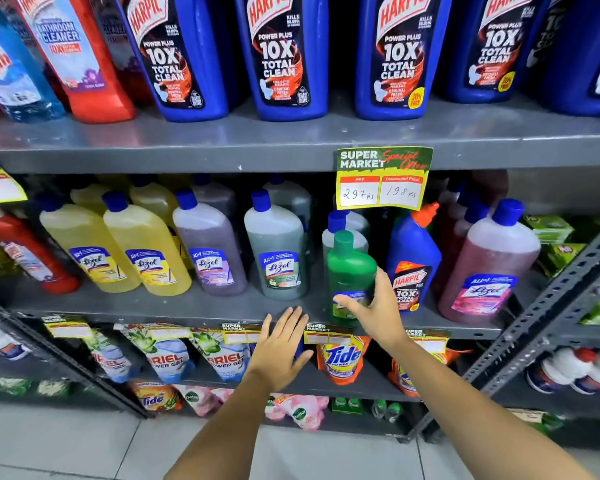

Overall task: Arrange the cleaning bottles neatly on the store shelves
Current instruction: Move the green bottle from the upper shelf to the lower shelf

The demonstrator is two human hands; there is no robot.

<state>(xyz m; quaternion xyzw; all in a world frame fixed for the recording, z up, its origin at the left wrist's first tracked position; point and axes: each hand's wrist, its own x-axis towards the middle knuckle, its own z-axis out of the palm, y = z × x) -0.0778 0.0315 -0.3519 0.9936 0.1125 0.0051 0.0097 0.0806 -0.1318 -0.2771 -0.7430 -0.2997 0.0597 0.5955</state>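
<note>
Nearest: left hand (283, 348) flat and empty, fingers together and extended, hovering in front of the middle shelf edge (187, 315), touching no bottle. Just beyond: right hand (373, 308) wrapped round the lower body of a green Lizol bottle (350, 271), thumb across the label, fingers curled behind, bottle upright at the very front of the middle shelf.

Close behind it, a clear Lizol with blue cap (340, 225); just beside on the right, a blue Harpic bottle with orange cap (413, 258); to the left, a grey-green Lizol (276, 251), then purple (208, 247) and yellow (146, 247) ones. Hanging directly above, a yellow price tag (383, 178).

Likely trouble:
- Low, one-handed grip on a tall bottle: possible tipping forward off the shelf lip if released too near the edge.
- Tight gap: pushing back too hard could knock the clear Lizol behind, or nudge the leaning Harpic sideways into the pink Lizol (492, 265).
- Lifting high could snag the cap on the price tag and tear it loose.

Farthest, upper shelf: large Harpic bottles (284, 53), out of the way.
</note>
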